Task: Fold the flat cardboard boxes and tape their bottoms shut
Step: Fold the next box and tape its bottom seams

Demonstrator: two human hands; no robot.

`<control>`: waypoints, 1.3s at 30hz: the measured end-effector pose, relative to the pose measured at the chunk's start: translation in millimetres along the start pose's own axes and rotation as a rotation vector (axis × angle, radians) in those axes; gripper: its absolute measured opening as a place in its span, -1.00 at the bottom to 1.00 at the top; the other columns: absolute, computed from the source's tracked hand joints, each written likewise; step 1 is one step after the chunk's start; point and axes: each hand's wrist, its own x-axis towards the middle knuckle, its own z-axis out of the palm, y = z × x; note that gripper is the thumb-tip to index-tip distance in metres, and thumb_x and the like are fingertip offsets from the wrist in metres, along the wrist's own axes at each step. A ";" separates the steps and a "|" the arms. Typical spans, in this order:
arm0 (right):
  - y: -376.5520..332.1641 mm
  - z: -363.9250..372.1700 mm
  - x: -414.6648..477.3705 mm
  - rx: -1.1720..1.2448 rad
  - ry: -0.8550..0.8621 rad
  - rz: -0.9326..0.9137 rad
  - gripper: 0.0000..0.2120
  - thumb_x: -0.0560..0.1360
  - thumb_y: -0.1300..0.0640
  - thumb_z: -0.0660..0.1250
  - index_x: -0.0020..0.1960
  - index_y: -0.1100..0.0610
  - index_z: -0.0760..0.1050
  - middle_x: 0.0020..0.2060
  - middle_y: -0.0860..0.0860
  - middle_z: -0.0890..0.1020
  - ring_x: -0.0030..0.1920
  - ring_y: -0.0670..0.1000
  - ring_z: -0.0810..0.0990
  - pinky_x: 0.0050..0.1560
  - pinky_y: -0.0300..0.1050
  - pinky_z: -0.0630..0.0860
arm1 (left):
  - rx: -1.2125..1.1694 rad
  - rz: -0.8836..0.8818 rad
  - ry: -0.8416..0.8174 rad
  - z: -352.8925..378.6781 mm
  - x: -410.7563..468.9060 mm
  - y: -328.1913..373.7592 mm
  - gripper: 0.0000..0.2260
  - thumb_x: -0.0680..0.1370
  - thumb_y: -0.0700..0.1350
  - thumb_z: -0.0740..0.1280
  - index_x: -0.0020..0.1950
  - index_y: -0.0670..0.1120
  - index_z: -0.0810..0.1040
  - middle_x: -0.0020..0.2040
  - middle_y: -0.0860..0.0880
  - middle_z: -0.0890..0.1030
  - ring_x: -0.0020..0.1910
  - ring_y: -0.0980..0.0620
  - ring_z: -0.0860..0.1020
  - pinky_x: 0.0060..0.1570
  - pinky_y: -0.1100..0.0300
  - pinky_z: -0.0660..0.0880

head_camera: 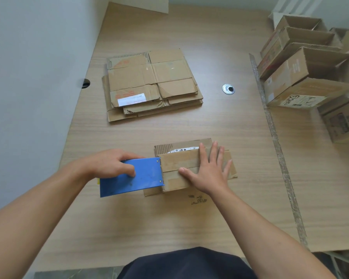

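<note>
Head view, left to right: a pale wall [28,77] runs along the left edge of the wooden tabletop [169,222], with a dark cable hole [85,83] cut where the two meet. Low on the near left, the left hand [113,166] grips a blue tape dispenser [137,179]. Its fingers [127,156] curl over the far edge and the thumb lies on the flat blue face. The dispenser's right end, with two small rivets, touches the left edge of the box.

Farther back, near the middle of the tabletop, lies a stack of flat cardboard boxes [151,83], untidily piled, the top one bearing a white label and red print.

Just right of the dispenser sits the box [177,164], set close in front of the person with its closed flaps facing up, the seam between them running left to right. The right hand [210,174] presses flat on these flaps. Its fingers [214,152] are straight and spread wide and the thumb lies along the seam.

Beyond it, a round metal grommet [228,89] is set into the tabletop. A pale strip [274,137] runs front to back farther right. Past that, several folded boxes [302,77] stand crowded together, their open tops tilted toward the far side.
</note>
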 end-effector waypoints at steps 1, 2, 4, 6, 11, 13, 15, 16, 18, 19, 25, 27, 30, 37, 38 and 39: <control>0.1 0.3 0.4 0.006 0.005 0.005 0.05 0.36 -0.59 0.12 0.60 -0.15 -0.33 0.53 0.05 -0.47 0.51 0.12 -0.52 0.46 0.31 -0.40 | 0.001 0.007 -0.010 -0.3 -1.2 -0.7 -0.55 0.32 0.11 0.26 0.17 0.48 0.52 0.03 0.29 0.64 0.05 0.19 0.58 0.16 0.10 0.48; -0.1 0.3 1.1 0.011 0.007 0.008 0.05 0.36 -0.58 0.13 0.60 -0.15 -0.30 0.53 0.04 -0.46 0.51 0.11 -0.51 0.46 0.31 -0.39 | 0.002 0.011 -0.022 -1.2 -2.4 -1.8 -0.55 0.33 0.11 0.26 0.18 0.48 0.51 0.04 0.28 0.64 0.06 0.18 0.58 0.17 0.09 0.48; -0.2 0.6 2.6 0.018 0.007 0.013 0.05 0.35 -0.58 0.16 0.60 -0.16 -0.26 0.54 0.03 -0.45 0.52 0.10 -0.50 0.47 0.31 -0.38 | 0.009 0.005 -0.037 -5.2 -7.0 -5.5 -0.55 0.32 0.12 0.26 0.17 0.49 0.51 0.05 0.26 0.64 0.07 0.15 0.58 0.18 0.08 0.48; -0.8 0.3 3.1 0.017 -0.001 0.022 0.05 0.34 -0.58 0.17 0.61 -0.17 -0.25 0.55 0.02 -0.45 0.53 0.09 -0.49 0.48 0.31 -0.37 | 0.016 -0.026 -0.037 -11.3 -14.6 -11.8 -0.56 0.31 0.11 0.27 0.14 0.50 0.52 0.03 0.25 0.65 0.06 0.15 0.59 0.16 0.11 0.48; -5.2 -2.3 5.1 0.050 -0.015 0.042 0.04 0.34 -0.56 0.20 0.60 -0.17 -0.21 0.55 0.00 -0.45 0.53 0.08 -0.49 0.48 0.30 -0.39 | -0.021 -0.071 -0.036 -16.5 -25.0 -24.3 -0.59 0.31 0.10 0.27 0.10 0.47 0.56 0.02 0.23 0.66 0.06 0.13 0.60 0.19 0.07 0.48; -6.8 -3.5 4.5 0.078 -0.022 0.054 0.03 0.35 -0.58 0.16 0.61 -0.17 -0.20 0.55 0.00 -0.44 0.52 0.07 -0.50 0.47 0.30 -0.40 | -0.021 -0.083 -0.029 -14.4 -22.3 -25.4 -0.58 0.30 0.09 0.27 0.10 0.47 0.56 0.02 0.23 0.66 0.05 0.14 0.60 0.16 0.11 0.47; -8.0 -3.7 4.5 0.098 -0.021 0.067 0.02 0.34 -0.60 0.12 0.61 -0.17 -0.18 0.56 -0.01 -0.42 0.53 0.06 -0.49 0.47 0.30 -0.40 | -0.019 -0.098 -0.010 -13.3 -18.5 -26.6 -0.58 0.30 0.10 0.27 0.11 0.46 0.56 0.03 0.22 0.66 0.06 0.13 0.60 0.17 0.09 0.47; -8.7 -2.8 4.5 0.098 -0.014 0.075 0.00 0.35 -0.60 0.11 0.61 -0.18 -0.17 0.56 -0.02 -0.41 0.53 0.06 -0.48 0.47 0.30 -0.39 | -0.014 -0.106 -0.006 -13.3 -17.2 -27.9 -0.58 0.30 0.10 0.27 0.11 0.44 0.57 0.04 0.21 0.65 0.06 0.12 0.59 0.17 0.08 0.47; -9.9 0.0 4.8 0.083 0.013 0.088 -0.03 0.36 -0.58 0.13 0.60 -0.19 -0.12 0.57 -0.02 -0.39 0.54 0.06 -0.46 0.48 0.31 -0.36 | -0.003 -0.117 -0.005 -13.4 -14.6 -29.2 -0.61 0.34 0.09 0.27 0.12 0.41 0.58 0.04 0.20 0.65 0.05 0.12 0.59 0.13 0.10 0.47; -10.0 1.3 5.2 0.077 0.026 0.090 -0.04 0.36 -0.57 0.14 0.60 -0.19 -0.11 0.57 -0.02 -0.38 0.55 0.06 -0.45 0.49 0.31 -0.35 | 0.001 -0.118 -0.007 -13.0 -13.5 -29.2 -0.64 0.39 0.07 0.30 0.14 0.39 0.58 0.05 0.20 0.65 0.05 0.12 0.58 0.08 0.13 0.47; -9.3 4.0 7.2 0.102 0.052 0.094 -0.04 0.35 -0.57 0.18 0.59 -0.19 -0.07 0.58 -0.05 -0.34 0.55 0.03 -0.43 0.50 0.31 -0.34 | 0.022 -0.149 -0.008 -5.5 -0.5 -28.7 -0.65 0.34 0.10 0.27 0.09 0.30 0.62 0.03 0.14 0.64 0.03 0.08 0.58 0.02 0.12 0.46; -9.7 5.3 7.0 0.097 0.060 0.092 -0.04 0.35 -0.57 0.17 0.59 -0.19 -0.07 0.59 -0.06 -0.33 0.56 0.03 -0.42 0.50 0.30 -0.33 | 0.031 -0.154 0.002 -0.5 5.0 -27.3 -0.64 0.34 0.11 0.27 0.11 0.28 0.62 0.05 0.14 0.63 0.06 0.06 0.57 0.08 0.09 0.47; -8.9 6.8 5.0 0.087 0.085 0.077 -0.07 0.36 -0.56 0.16 0.58 -0.20 -0.05 0.59 -0.07 -0.30 0.57 0.03 -0.39 0.51 0.30 -0.30 | 0.021 -0.151 0.024 7.4 15.2 -21.6 -0.72 0.45 0.05 0.33 0.14 0.21 0.63 0.06 0.11 0.62 0.07 0.02 0.56 0.10 0.06 0.49; -7.4 6.5 2.6 0.053 0.072 0.057 -0.10 0.40 -0.54 0.16 0.58 -0.21 -0.08 0.59 -0.06 -0.32 0.56 0.03 -0.40 0.50 0.30 -0.31 | 0.093 -0.167 0.058 12.4 31.1 0.3 -0.77 0.42 0.05 0.33 0.04 0.09 0.65 0.00 0.03 0.64 -0.02 -0.03 0.58 -0.04 0.04 0.53; -8.0 6.1 2.7 0.052 0.066 0.059 -0.10 0.40 -0.53 0.17 0.58 -0.21 -0.09 0.59 -0.06 -0.33 0.56 0.03 -0.40 0.49 0.30 -0.31 | 0.113 -0.183 0.072 12.9 33.0 4.0 -0.79 0.42 0.04 0.33 0.02 0.08 0.64 -0.02 0.02 0.64 -0.05 -0.04 0.58 -0.09 0.07 0.51; -8.6 5.7 2.6 0.051 0.062 0.062 -0.10 0.40 -0.53 0.17 0.59 -0.21 -0.09 0.59 -0.05 -0.33 0.56 0.04 -0.40 0.49 0.30 -0.31 | 0.144 -0.204 0.094 13.8 33.7 9.1 -0.80 0.41 0.04 0.33 0.00 0.07 0.64 -0.04 0.02 0.64 -0.06 -0.04 0.58 -0.12 0.10 0.49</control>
